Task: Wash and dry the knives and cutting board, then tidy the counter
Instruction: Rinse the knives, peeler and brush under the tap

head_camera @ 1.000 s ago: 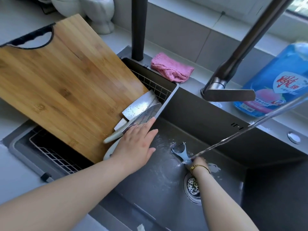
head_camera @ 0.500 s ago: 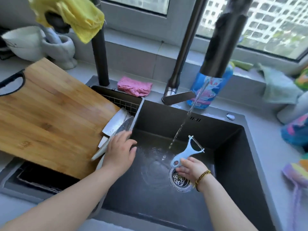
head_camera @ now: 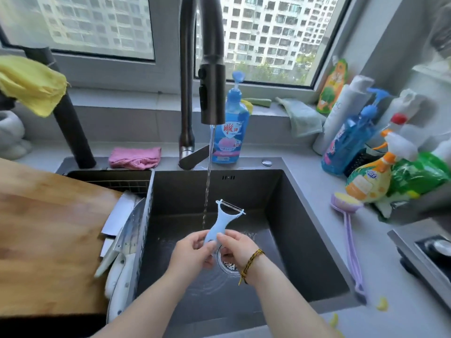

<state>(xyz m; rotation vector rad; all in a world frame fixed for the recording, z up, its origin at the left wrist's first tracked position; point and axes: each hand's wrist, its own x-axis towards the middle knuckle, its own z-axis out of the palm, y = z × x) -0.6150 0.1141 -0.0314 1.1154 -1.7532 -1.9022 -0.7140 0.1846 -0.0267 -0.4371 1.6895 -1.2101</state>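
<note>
Pointing blade-up, the peeler [head_camera: 221,223] stands upright in left hand [head_camera: 191,251] and right hand [head_camera: 238,247].

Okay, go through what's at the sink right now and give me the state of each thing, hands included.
Faucet, running, stream into the sink.
Peeler, upright, blade end up, over the drain.
Left hand, grips the peeler's handle.
Right hand, pinches the peeler's handle.
Knives, lying against the cutting board's edge, unheld.
Cutting board, lying flat left of the sink.
Pink cloth, bunched on the counter.
Yellow cloth, draped over a dark post.
</note>
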